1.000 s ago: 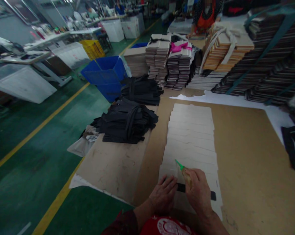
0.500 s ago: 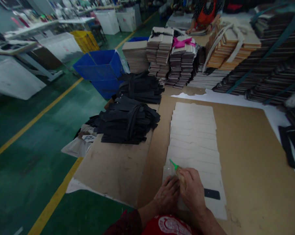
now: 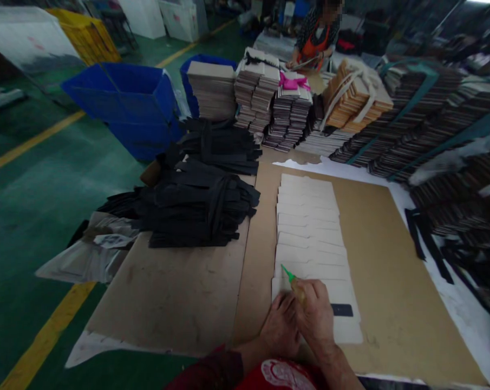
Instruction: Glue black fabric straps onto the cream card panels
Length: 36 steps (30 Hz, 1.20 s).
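Observation:
My right hand (image 3: pixel 315 311) is wrapped round a glue bottle (image 3: pixel 299 290) with a green nozzle (image 3: pixel 287 272). The nozzle points up and left over the left edge of a row of overlapping pale card pieces (image 3: pixel 309 222). Beside it, my left hand (image 3: pixel 282 324) rests on the near cards, fingers spread and pointing forward, holding nothing that shows. A small black strip (image 3: pixel 343 310) lies across the cards just right of my right hand.
Bundles of black strips (image 3: pixel 191 206) lie left on the brown board (image 3: pixel 391 271). Tied card stacks (image 3: pixel 255 89) line the far side, beside a blue bin (image 3: pixel 135 108). A person in an orange apron (image 3: pixel 312 51) works beyond. More stacks (image 3: pixel 419 119) stand right.
The view has turned to the right, so most things appear further left. Both hands stay over the near cards, the bottle still in my right hand.

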### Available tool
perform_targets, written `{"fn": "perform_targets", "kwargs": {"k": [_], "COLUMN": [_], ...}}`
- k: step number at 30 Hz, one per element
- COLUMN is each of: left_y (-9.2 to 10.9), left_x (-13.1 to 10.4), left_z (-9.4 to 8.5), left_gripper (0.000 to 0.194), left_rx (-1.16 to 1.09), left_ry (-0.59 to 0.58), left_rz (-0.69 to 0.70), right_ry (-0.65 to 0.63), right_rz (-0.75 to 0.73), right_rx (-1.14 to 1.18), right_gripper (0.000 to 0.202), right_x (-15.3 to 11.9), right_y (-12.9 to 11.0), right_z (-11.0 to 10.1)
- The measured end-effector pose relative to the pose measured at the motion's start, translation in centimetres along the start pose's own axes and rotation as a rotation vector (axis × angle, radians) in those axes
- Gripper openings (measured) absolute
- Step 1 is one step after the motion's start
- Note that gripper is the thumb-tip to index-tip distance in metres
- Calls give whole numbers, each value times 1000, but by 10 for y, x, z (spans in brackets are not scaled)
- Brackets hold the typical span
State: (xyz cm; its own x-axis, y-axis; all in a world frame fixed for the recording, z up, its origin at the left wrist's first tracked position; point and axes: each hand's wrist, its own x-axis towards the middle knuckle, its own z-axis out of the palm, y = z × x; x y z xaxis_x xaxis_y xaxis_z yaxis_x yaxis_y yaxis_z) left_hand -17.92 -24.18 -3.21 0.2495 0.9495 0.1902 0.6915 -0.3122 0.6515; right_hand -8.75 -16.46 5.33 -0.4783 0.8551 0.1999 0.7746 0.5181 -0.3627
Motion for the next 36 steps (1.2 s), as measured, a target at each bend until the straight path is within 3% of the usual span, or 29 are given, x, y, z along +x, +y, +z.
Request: {"fn": "perform_targets", "kwargs": {"k": [3,11,15,22,26,30,36], "left_y": [-2,-11,-10,-11,-14,-18,-37], "left_x": [-1,-8,-7,-6,-5,-4,9], "left_z": [0,17,16,9,6,-13,-60], "left_gripper": [63,50,43,48,49,43,35], "left_rx": [-31,-54,-46,-61,-77,-119,-65], "left_ry": [6,62,114,144,178,172,127], "left_rz": [17,23,11,30,61,112,17], "right_ry": [18,140,93,133,72,129,313], "right_rz": [17,135,107,188,134,194,345], "right_rx": [-3,-63,-1,17,124,274,186], "right_gripper": [25,18,19,19,16,11,27], "right_x": [-2,-16,-14,-14,-13,-11,-18], "right_y": [-2,36,34,47,41,47,102], "right_z": [1,-19,-13,-24,-19,-19,-46]}}
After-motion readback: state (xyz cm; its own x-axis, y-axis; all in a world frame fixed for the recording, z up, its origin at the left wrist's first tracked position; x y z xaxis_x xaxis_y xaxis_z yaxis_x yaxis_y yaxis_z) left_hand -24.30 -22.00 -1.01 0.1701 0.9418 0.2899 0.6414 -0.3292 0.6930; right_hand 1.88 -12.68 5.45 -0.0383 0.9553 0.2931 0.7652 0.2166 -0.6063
